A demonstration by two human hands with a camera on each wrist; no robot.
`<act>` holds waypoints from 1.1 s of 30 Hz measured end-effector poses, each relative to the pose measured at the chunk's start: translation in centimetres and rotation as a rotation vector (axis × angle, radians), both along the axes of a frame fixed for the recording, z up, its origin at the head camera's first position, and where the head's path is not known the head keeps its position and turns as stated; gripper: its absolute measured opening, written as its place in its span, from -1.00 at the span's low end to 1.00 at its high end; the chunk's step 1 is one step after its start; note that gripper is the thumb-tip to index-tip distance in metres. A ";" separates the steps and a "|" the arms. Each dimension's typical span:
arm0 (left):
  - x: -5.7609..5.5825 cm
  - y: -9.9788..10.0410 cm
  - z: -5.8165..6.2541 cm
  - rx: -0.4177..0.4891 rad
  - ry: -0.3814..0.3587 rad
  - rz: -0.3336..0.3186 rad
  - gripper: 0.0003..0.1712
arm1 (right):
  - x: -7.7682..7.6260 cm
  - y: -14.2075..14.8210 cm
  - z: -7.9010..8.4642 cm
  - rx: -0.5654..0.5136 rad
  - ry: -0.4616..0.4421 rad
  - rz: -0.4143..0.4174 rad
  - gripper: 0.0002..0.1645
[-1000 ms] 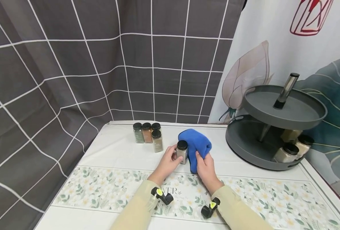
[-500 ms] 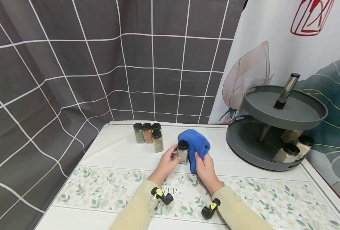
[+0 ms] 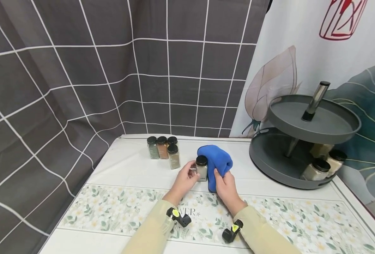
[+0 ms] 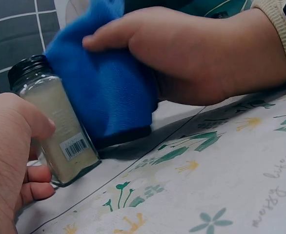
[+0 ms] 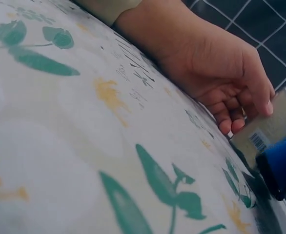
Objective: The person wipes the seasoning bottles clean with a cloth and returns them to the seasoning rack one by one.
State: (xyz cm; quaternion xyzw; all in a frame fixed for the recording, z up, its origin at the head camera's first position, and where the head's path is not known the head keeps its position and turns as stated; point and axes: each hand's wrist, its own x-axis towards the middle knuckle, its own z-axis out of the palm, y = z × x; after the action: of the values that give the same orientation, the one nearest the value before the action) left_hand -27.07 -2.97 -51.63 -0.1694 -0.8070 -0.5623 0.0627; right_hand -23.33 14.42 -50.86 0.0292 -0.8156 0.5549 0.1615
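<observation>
Floral tablecloth [image 3: 111, 208], hands [image 3: 185, 180] [image 3: 227, 185] close together

Bright, even light fills the head view, where wide-angle stretch fans out the gridded curtain [image 3: 63, 63] toward the left edge. Both wrist views are dimmer and softer; in the left, shadow darkens beneath the blue cloth [image 4: 111, 95] and the jar [image 4: 65, 114] glints.

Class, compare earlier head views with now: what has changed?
Little: the left hand covers slightly less of its jar, and the blue cloth has its far edge slightly nearer the person. Nothing was taken or released; the right hand still holds the cloth. The other jars and two-tier stand stayed put.
</observation>
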 end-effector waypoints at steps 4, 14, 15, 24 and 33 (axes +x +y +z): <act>0.0 0.1 0.0 0.002 -0.011 0.002 -0.43 | 0.0 0.0 0.0 0.017 0.007 0.001 -0.57; 0.2 0.0 0.2 -0.001 -0.024 0.020 -0.47 | 0.1 -0.1 0.1 0.035 -0.001 -0.001 -0.57; 0.3 0.0 0.2 0.001 -0.015 0.019 -0.48 | 0.2 -0.1 0.1 0.044 0.004 0.000 -0.58; 0.5 0.1 0.1 -0.001 -0.012 0.012 -0.54 | 0.3 -0.1 0.1 0.064 -0.005 -0.002 -0.59; 0.3 0.1 -0.2 0.101 -0.029 -0.051 -0.60 | 0.3 0.0 -0.2 0.077 0.023 0.014 -0.58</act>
State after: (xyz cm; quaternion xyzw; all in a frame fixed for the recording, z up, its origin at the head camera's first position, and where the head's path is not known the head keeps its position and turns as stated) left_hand -26.75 -2.84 -51.80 -0.1782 -0.7737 -0.6063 0.0451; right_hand -22.99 14.40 -51.03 0.0475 -0.8342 0.5239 0.1657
